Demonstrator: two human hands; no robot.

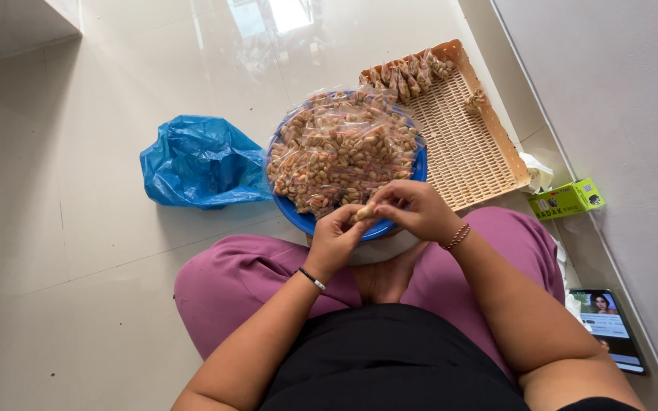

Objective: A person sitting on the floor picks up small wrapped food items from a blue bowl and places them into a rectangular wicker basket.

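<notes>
Your left hand (334, 242) and right hand (414, 211) meet at the near rim of the blue bowl (420, 169), fingers of both closed together on one small, pale, lumpy packet (362, 213) pinched between them. The round plastic bowl sits on the floor just in front of your crossed legs and is heaped with clear, crinkly little bags of peanuts (340, 148), tan and reddish through the film. Touching the bowl's far right side lies a rectangular woven tray (466, 152), its mesh pale and ribbed inside an orange-brown frame, with a row of filled bags (409, 74) lined along its far end. Left of the bowl slumps a crumpled, glossy blue plastic bag (201, 161). By the wall on your right rest a small green carton (566, 200) and a phone (608, 327) with its screen lit. The floor is smooth, shiny pale tile.
</notes>
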